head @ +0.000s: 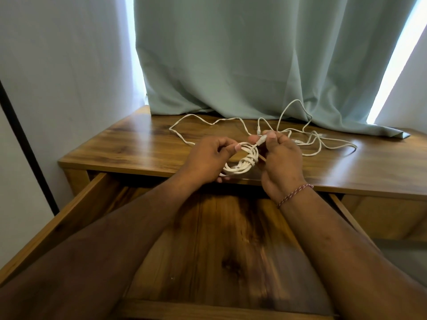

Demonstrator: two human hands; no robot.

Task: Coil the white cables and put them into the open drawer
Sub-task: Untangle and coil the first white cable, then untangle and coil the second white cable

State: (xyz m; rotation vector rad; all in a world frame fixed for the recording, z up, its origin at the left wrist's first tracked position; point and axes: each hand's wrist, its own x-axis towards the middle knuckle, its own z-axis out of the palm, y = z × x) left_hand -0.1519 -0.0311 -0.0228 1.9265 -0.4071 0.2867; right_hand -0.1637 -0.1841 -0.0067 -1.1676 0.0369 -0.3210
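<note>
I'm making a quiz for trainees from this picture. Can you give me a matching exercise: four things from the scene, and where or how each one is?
Things:
1. coiled cable
2. loose cables
3. drawer
4. curtain

States:
A. hangs down onto the back of the tabletop
B. pulled open, below the hands
C. sprawled uncoiled on the tabletop
D. held in the left hand, its plug end pinched by the right hand

Pairs: 1-D, 2-C, 3-B, 4-A

Left hand point(208, 158) grips coiled white cable point(242, 162), right hand point(280, 158) pinches its plug end, above open wooden drawer point(76, 211); loose white cables point(300, 135) on wooden tabletop point(138, 144).
</note>
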